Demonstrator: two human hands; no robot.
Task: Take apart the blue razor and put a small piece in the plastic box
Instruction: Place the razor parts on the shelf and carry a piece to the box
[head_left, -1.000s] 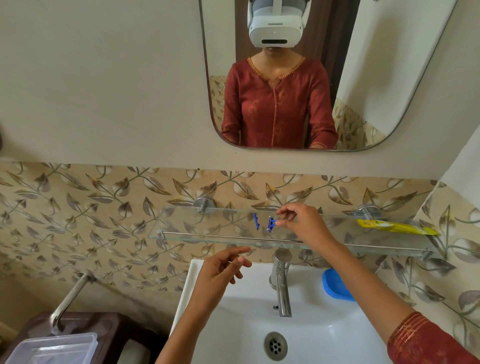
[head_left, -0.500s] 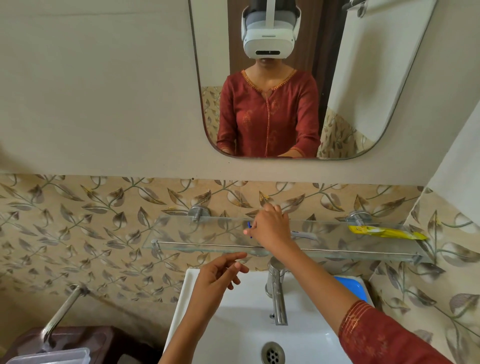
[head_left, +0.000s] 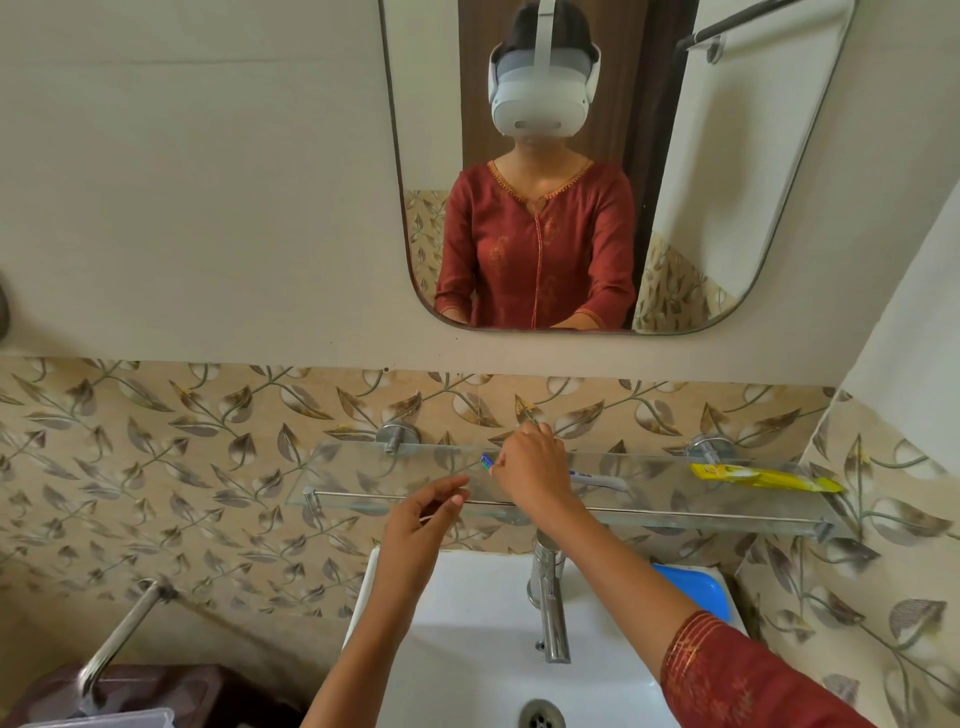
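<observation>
My right hand (head_left: 530, 470) rests on the glass shelf (head_left: 395, 496), its fingertips closed around a small blue razor piece (head_left: 487, 462) that sticks out to the left of them. The razor's white-and-blue handle (head_left: 597, 479) lies on the shelf just right of that hand. Below the shelf's front rail hovers my left hand (head_left: 426, 517), fingers loosely apart and holding nothing that I can see. Only the rim of the clear plastic box (head_left: 119, 718) shows, at the bottom left edge.
A yellow tube (head_left: 763, 478) lies at the shelf's right end. Below are the white sink (head_left: 467, 623), its chrome tap (head_left: 548, 608) and a blue soap dish (head_left: 696, 590). A metal bar (head_left: 122, 634) and a dark stand (head_left: 171, 691) are at lower left. A mirror (head_left: 727, 182) hangs above.
My right hand has slid left along the shelf and now covers the spot where two blue pieces showed. My left hand has risen closer to the shelf. The view has tilted upward.
</observation>
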